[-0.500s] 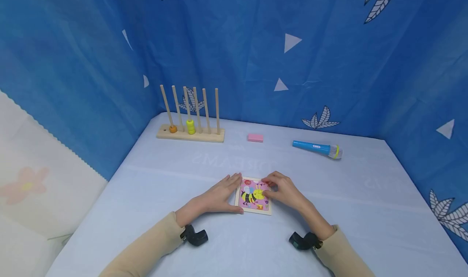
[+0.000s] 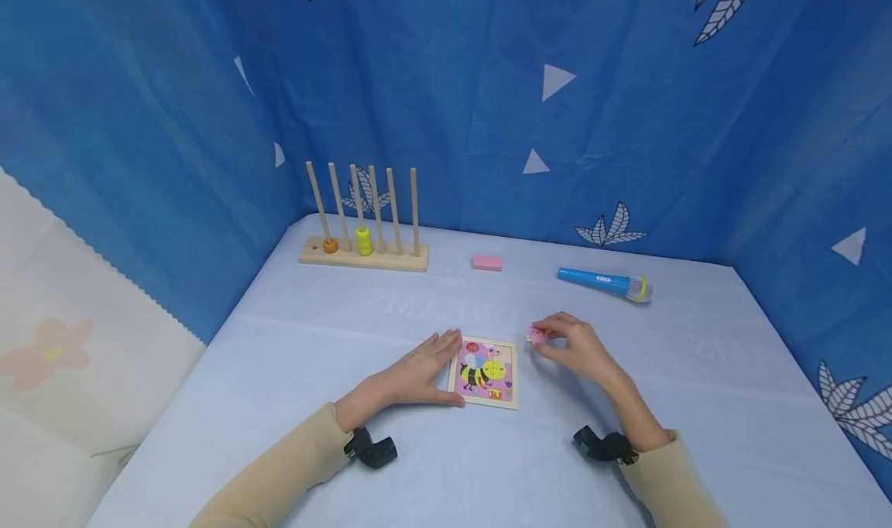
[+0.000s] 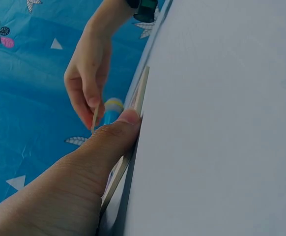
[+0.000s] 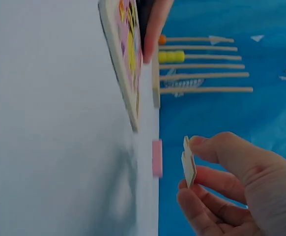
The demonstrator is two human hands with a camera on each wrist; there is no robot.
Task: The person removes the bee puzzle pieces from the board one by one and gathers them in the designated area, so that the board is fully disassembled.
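Here, on the near part of the table (image 2: 432,466), a small wooden tray (image 2: 505,405) is touched by the left hand (image 2: 418,373); its grip is spread out along the left and near edges, not curled. In the tray, bee puzzle pieces (image 2: 477,375) are seen, and the far right corner looks bare. To the right, a pink piece (image 2: 535,334) is pinched in the grip of the right hand (image 2: 578,350), held above the table. It seems that one loose piece is being handled now; for the next move, a gentle pinch and a steady tray are probably needed. Farther right, a blue microphone (image 2: 599,280) is laid down. A pink block (image 2: 487,262) is set far in the middle. On the far left stand (image 2: 386,262), an orange bead (image 2: 331,246) is held by the first stick and yellow beads (image 2: 364,241) by the third.
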